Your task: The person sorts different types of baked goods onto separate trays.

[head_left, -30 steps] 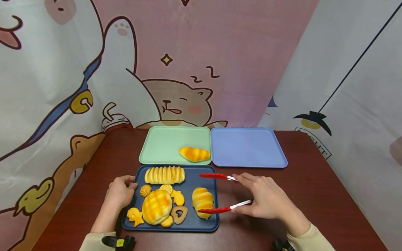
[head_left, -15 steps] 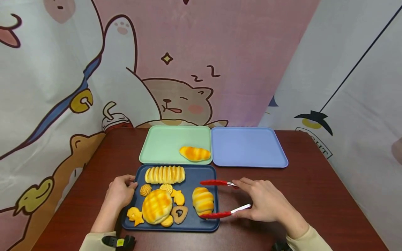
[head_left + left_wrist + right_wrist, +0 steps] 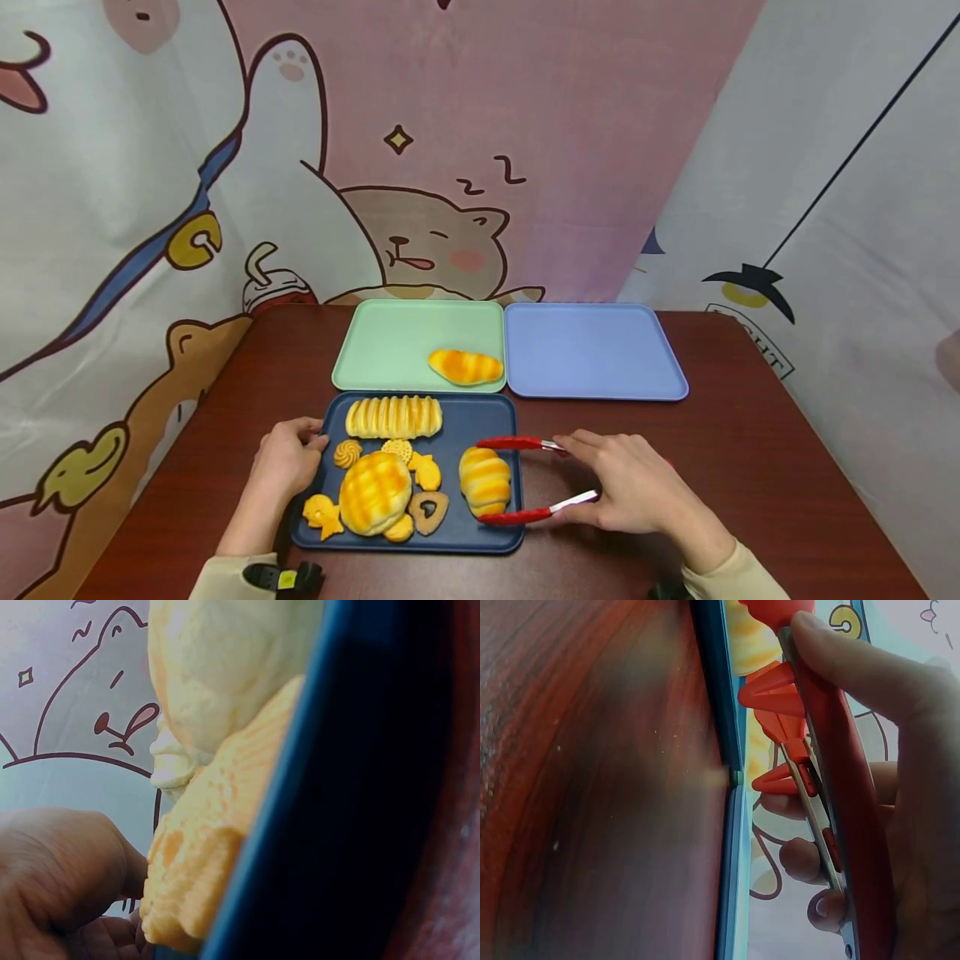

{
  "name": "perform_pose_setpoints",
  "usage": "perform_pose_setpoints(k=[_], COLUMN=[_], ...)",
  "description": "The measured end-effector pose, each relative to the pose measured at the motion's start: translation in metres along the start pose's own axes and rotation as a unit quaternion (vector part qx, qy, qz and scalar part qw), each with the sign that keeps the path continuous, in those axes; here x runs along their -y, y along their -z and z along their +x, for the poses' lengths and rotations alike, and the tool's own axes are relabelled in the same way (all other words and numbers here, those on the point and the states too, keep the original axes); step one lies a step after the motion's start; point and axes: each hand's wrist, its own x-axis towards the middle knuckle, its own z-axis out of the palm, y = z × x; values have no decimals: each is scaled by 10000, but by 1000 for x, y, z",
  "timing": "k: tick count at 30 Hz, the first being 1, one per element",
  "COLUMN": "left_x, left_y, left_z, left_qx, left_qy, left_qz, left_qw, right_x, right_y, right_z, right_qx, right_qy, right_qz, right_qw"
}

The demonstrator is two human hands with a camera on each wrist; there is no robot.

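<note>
In the head view the left hand [image 3: 286,460] holds the left rim of the dark blue tray [image 3: 480,412]. The right hand [image 3: 633,483] grips red-tipped tongs [image 3: 517,517], their two arms spread apart. The tong tips lie at the near and far ends of a striped oval bread [image 3: 484,482] on the tray's right side. In the right wrist view the thumb and fingers of the right hand [image 3: 922,787] wrap the tongs [image 3: 851,802]. The left wrist view shows the left hand [image 3: 67,877] beside a fish-shaped biscuit [image 3: 202,855].
The dark tray also bears a long ridged bread [image 3: 393,417], a round bread [image 3: 375,493], a heart biscuit [image 3: 439,518] and several small biscuits. Behind it stand a green tray [image 3: 390,346] with a croissant-like bread [image 3: 466,367] and a light blue tray [image 3: 592,350].
The right hand and tongs have shifted slightly toward the person, and the far tong tip has come nearer the striped oval bread. The left hand stays at the tray rim.
</note>
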Motion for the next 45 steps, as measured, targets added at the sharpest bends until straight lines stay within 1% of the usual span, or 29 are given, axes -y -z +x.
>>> perform_pose_setpoints(k=[6,13,21,25,29,36,45], left_x=[0,1,0,0,1,1,1], left_y=[1,1,2,2,1,0,-1], left_z=[0,-1,-2,-2,-1,-1,0], left_qx=[-68,-38,-31,-7,-18,5,31], left_qy=[-44,0,40,49,34,16,32], left_qz=[42,33,4,5,23,8,14], left_qw=[10000,10000,10000,10000,10000,10000,10000], right_x=[0,0,-5,-9,-14,-27,-40], right_y=[0,2,18,25,31,41,51], right_z=[1,0,4,8,16,38,63], right_qx=[61,-74,-116,-356,-619,-882,-993], right_qy=[4,57,39,70,128,178,147], right_qz=[-26,-132,-18,-186,-345,-439,-265], right_qw=[10000,9999,9999,9992,9974,9950,9946])
